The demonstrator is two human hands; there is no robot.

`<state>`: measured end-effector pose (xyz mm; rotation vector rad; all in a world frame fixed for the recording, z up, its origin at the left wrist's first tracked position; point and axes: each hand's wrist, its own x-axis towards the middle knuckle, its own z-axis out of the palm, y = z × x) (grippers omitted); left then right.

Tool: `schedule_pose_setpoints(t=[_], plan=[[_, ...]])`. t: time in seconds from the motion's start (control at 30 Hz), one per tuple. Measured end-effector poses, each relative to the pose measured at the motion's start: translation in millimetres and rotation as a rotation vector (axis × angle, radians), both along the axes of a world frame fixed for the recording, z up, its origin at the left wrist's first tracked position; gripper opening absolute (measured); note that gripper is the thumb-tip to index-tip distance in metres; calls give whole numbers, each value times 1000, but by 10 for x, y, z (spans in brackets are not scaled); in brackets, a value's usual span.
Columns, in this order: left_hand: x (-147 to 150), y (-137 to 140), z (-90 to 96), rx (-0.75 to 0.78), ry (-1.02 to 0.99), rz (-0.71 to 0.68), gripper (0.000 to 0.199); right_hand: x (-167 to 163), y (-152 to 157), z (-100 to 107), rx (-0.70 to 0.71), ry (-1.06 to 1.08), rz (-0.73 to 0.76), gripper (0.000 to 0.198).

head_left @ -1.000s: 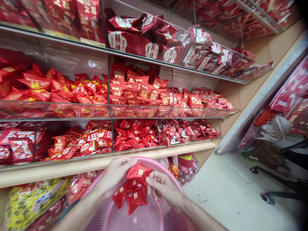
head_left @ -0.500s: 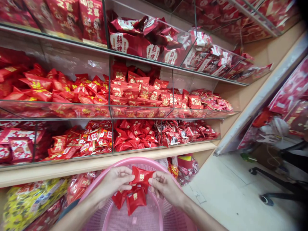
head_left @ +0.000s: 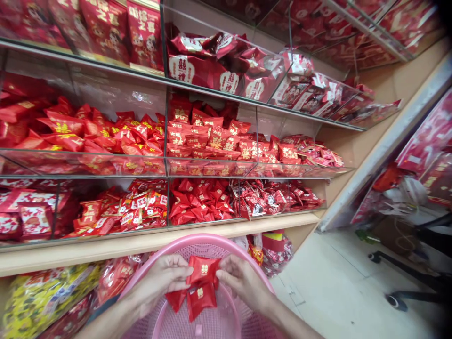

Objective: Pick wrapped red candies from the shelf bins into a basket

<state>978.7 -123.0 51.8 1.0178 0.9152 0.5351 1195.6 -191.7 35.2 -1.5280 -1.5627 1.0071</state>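
I have both hands over the pink basket [head_left: 165, 325]. My left hand [head_left: 164, 278] pinches the left edge of the top red packet [head_left: 204, 270], and my right hand [head_left: 240, 278] pinches its right edge, so each grip is pressed together on the wrapper. Just below the grip two more red packets [head_left: 199, 297] hang joined to it, inside the basket's rim. To do this well, I judge that I should keep my fingertips close to the seam between packets, pull evenly and keep everything above the basket, so a loose one drops into the mesh and not onto the floor [head_left: 335, 282].
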Motion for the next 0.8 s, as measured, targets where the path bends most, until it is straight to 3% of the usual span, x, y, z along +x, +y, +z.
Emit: schedule_pose_setpoints(t=[0.1,0.2,0.33,0.47,0.57,0.73,0.8], plan=[[-24,31,-19,-9,-28,-3,37,-39,-11,108,323,-439,-11,50],[10,22,-27,-13,-56,-8,35,-128,23,167,475,-747,107,67],[85,-36,27,5,-17,-22,36,-204,82,137,442,-839,151,56],[2,-22,118,197,177,-88,57,-148,60,104,358,-824,112,49],[-234,7,208,462,235,0,57,-89,5,100,305,-851,63,46],[-735,-28,344,594,342,218,49,-79,-68,62,292,-1052,-18,35],[-876,-48,341,518,406,369,55,-83,-78,-17,292,-1110,-28,36]])
